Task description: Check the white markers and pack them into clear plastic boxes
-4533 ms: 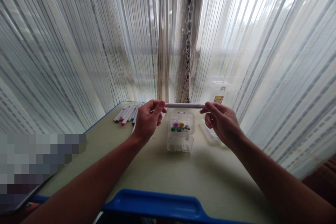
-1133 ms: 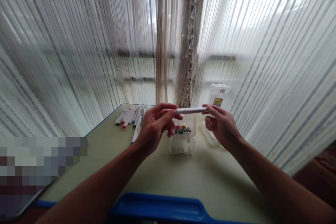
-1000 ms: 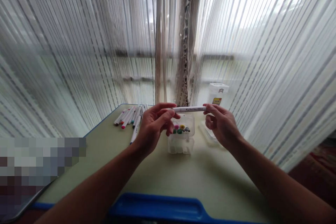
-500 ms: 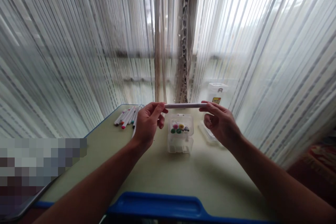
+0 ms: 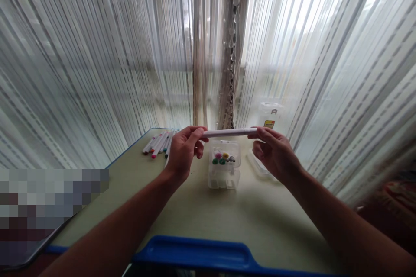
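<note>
A white marker pen is held level above the table, stretched between my two hands. My left hand pinches its left end between thumb and fingers. At the other end, my right hand grips it with thumb and forefinger, the other fingers curled in. Below the marker stands a small clear plastic box, its lid raised, with several small green, pink, yellow and grey pieces showing. Several more white markers with coloured ends lie in a loose pile left of my left hand, which partly hides them.
A clear plastic tray or lid lies beside my right hand. Behind it stands a tall clear container with a yellow label. The pale table has a blue front edge. String curtains hang behind it.
My left hand has moved left from the marker's middle to its left end, so more of the barrel shows. The printing seen on it a second ago is out of sight. The boxes have stayed put.
</note>
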`<state>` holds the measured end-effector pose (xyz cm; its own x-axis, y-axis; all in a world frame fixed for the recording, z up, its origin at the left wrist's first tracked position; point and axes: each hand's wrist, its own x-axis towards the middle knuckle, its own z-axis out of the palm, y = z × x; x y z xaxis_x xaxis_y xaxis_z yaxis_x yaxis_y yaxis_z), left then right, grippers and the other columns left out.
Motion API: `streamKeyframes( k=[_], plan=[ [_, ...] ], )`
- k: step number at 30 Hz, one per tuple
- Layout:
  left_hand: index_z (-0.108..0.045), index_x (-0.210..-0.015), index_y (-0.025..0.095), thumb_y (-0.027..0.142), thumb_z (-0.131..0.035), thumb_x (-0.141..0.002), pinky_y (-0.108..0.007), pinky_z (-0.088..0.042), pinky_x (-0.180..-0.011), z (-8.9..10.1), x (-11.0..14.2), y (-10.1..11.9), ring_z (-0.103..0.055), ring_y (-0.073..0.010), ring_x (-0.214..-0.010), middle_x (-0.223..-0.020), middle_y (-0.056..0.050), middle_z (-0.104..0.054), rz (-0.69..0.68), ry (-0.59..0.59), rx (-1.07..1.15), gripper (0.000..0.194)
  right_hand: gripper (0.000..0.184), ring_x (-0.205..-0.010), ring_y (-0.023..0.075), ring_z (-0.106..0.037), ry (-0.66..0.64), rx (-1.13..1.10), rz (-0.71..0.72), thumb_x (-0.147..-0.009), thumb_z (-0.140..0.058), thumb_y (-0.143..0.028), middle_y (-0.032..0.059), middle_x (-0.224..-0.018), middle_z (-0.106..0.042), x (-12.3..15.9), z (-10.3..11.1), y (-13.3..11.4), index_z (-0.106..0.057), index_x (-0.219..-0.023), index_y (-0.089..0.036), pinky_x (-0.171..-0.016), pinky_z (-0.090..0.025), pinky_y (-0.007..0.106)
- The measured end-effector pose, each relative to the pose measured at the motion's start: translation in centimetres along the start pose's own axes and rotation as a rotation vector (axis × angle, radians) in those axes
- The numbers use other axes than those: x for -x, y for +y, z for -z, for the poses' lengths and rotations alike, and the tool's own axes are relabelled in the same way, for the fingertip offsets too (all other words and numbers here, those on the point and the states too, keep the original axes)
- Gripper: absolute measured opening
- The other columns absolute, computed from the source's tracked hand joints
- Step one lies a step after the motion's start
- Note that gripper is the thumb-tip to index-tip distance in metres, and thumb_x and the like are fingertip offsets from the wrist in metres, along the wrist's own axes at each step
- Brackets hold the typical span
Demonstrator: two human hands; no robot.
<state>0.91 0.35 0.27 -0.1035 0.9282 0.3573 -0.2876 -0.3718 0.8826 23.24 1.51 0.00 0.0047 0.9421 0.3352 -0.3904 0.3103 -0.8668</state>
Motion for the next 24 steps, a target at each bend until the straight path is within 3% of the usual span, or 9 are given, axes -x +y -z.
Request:
streamKeyframes(
  k=[6, 13, 24],
  plan=[
    [-0.072, -0.089, 0.012, 0.034, -0.077, -0.079, -0.02, -0.035, -0.039, -0.09, 0.14, 0.09, -0.045, -0.0052, -0.044, -0.071, -0.001, -0.064, 0.018, -0.05, 0.0, 0.024, 0.032, -0.039, 0.0054, -0.041, -0.039, 0.004, -0.012, -0.064, -0.09, -0.042, 0.0019, -0.076, -0.075, 0.35, -0.54, -0.37, -0.079, -0.087, -0.022, -0.037, -0.029, 0.023],
    [-0.067, -0.089, 0.014, 0.023, -0.071, -0.08, -0.021, -0.038, -0.04, 0.37, -0.3, -0.17, -0.048, -0.008, -0.046, -0.073, -0.002, -0.062, 0.087, -0.024, 0.118, 0.014, 0.029, -0.041, 0.0075, -0.043, -0.056, -0.05, -0.075, -0.073, -0.079, -0.043, 0.0062, -0.085, -0.079, 0.39, -0.27, -0.51, -0.079, -0.093, -0.022, -0.039, -0.031, 0.025],
    [-0.063, -0.087, 0.014, 0.018, -0.066, -0.075, -0.02, -0.035, -0.041, 0.81, -0.74, -0.13, -0.046, -0.0084, -0.045, -0.067, -0.001, -0.06, 0.171, -0.003, 0.246, 0.012, 0.026, -0.041, 0.0113, -0.044, -0.001, -0.092, -0.128, -0.072, -0.065, -0.039, 0.0067, -0.074, -0.075, -0.32, 0.31, -0.43, -0.079, -0.081, -0.018, -0.04, -0.03, 0.027]
  ],
)
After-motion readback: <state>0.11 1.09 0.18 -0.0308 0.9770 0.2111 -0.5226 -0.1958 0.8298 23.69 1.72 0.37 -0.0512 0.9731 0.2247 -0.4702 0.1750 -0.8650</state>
